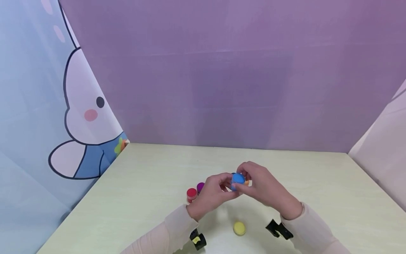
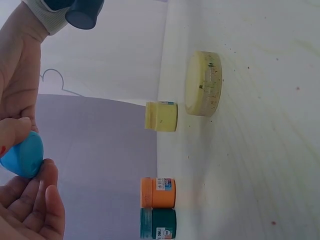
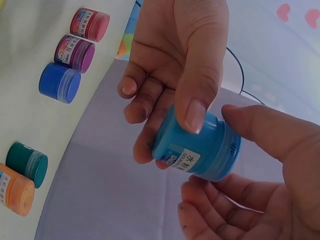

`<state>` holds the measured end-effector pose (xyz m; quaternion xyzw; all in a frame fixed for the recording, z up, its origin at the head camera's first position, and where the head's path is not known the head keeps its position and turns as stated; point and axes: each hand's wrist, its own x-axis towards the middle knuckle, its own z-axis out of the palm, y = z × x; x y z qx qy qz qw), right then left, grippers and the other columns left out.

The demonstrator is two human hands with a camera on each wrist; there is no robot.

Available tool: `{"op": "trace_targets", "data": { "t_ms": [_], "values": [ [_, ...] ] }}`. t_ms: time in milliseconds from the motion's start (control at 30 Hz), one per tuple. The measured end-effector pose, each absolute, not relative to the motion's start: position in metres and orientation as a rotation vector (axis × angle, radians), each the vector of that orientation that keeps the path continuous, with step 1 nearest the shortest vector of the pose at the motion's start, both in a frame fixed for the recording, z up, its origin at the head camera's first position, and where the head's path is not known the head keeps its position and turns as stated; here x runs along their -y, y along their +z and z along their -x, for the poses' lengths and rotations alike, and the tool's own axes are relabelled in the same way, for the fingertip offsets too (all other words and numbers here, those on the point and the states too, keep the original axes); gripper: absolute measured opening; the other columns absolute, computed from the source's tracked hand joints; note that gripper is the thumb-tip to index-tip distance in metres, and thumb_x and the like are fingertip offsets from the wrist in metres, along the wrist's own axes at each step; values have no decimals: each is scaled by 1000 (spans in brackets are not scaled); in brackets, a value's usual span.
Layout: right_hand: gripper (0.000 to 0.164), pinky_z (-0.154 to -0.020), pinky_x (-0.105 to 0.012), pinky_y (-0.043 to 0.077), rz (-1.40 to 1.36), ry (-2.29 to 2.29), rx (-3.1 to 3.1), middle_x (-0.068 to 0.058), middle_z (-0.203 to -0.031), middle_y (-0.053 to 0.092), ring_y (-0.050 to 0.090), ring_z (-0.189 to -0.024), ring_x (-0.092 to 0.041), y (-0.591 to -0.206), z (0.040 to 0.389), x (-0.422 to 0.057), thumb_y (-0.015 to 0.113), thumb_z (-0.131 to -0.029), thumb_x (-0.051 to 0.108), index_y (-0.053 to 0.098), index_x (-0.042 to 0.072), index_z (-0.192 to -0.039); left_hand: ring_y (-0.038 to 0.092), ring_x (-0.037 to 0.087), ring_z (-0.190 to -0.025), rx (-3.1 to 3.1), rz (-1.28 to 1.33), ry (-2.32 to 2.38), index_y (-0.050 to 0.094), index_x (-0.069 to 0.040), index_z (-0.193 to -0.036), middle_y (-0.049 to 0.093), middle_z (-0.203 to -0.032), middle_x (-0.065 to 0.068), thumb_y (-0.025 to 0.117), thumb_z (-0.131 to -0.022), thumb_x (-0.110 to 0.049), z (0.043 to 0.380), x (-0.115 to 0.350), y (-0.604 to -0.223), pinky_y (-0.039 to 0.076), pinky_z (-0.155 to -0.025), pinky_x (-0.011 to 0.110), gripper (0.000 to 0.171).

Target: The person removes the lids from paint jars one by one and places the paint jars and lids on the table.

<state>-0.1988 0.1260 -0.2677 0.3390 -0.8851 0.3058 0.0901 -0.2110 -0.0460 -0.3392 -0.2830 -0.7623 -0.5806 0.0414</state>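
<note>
A light-blue paint jar (image 1: pixel 238 179) with a see-through lid is held above the table between both hands. My left hand (image 1: pixel 213 194) grips the labelled body, its thumb lying across the side in the right wrist view. At the lid end, my right hand (image 1: pixel 265 185) pinches the jar (image 3: pixel 192 147) between thumb and fingers. The lid sits on the jar there. Below the hands, a flat round yellow piece (image 1: pixel 239 228), which looks like a lid, lies on the table. The left wrist view shows this piece (image 2: pixel 204 84) with speckled sides.
Red (image 3: pixel 90 24), purple (image 3: pixel 75 53) and blue (image 3: pixel 60 82) jars stand in a row on the table. Green (image 3: pixel 27 164) and orange (image 3: pixel 17 189) jars stand side by side. A small yellow jar (image 2: pixel 164 116) is farther back. Purple cloth (image 1: pixel 234 77) hangs behind the table.
</note>
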Motion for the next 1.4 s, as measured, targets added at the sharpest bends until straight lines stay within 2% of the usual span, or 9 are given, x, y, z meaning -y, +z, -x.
{"op": "trace_targets", "data": {
  "t_ms": [200, 467, 600, 833, 1000, 1167, 1400],
  "values": [
    [23, -68, -29, 47, -1141, 879, 2554, 8, -90, 53, 49, -77, -10, -268, 200, -130, 70, -77, 12, 56, 14, -95, 58, 8, -79, 2346, 849, -1806, 62, -16, -105, 64, -92, -9, 72, -78, -18, 211, 44, -340, 48, -68, 28, 29],
    [26, -72, -30, 47, -1214, 853, 2565, 8, -94, 53, 49, -82, -8, -267, 199, -132, 64, -75, 6, 57, 12, -99, 58, 6, -79, 2364, 847, -1796, 62, -15, -104, 63, -91, -9, 72, -77, -18, 209, 44, -339, 48, -68, 26, 28],
    [29, -74, -30, 47, -1246, 843, 2571, 7, -97, 54, 50, -85, -8, -266, 199, -132, 61, -74, 4, 57, 11, -101, 58, 7, -78, 2352, 858, -1781, 62, -9, -101, 64, -90, -6, 72, -77, -14, 202, 45, -328, 49, -67, 26, 26],
    [27, -75, -33, 47, -1189, 821, 2549, 5, -100, 54, 50, -87, -12, -263, 198, -134, 68, -77, 10, 56, 11, -102, 59, 10, -76, 2369, 834, -1777, 63, -8, -99, 64, -87, -4, 70, -78, -11, 187, 46, -306, 48, -66, 26, 23],
    [26, -66, -27, 46, -1008, 789, 2624, 4, -88, 52, 50, -78, -15, -261, 195, -130, 72, -76, 20, 55, 11, -94, 57, 10, -73, 2379, 821, -1776, 64, -8, -97, 63, -83, -5, 71, -77, -10, 185, 46, -304, 48, -64, 25, 21],
    [24, -57, -26, 43, -930, 813, 2721, 5, -73, 48, 44, -67, -11, -259, 194, -128, 72, -77, 27, 54, 13, -85, 57, 10, -74, 2365, 834, -1795, 63, -9, -96, 63, -82, -6, 71, -77, -10, 186, 46, -305, 49, -66, 27, 21],
    [21, -64, -26, 46, -1020, 814, 2685, 7, -78, 50, 49, -71, -11, -261, 198, -131, 72, -76, 18, 56, 11, -88, 58, 10, -74, 2382, 826, -1797, 63, -9, -98, 63, -83, -3, 71, -77, -11, 186, 46, -307, 48, -66, 26, 22]
  ]
}}
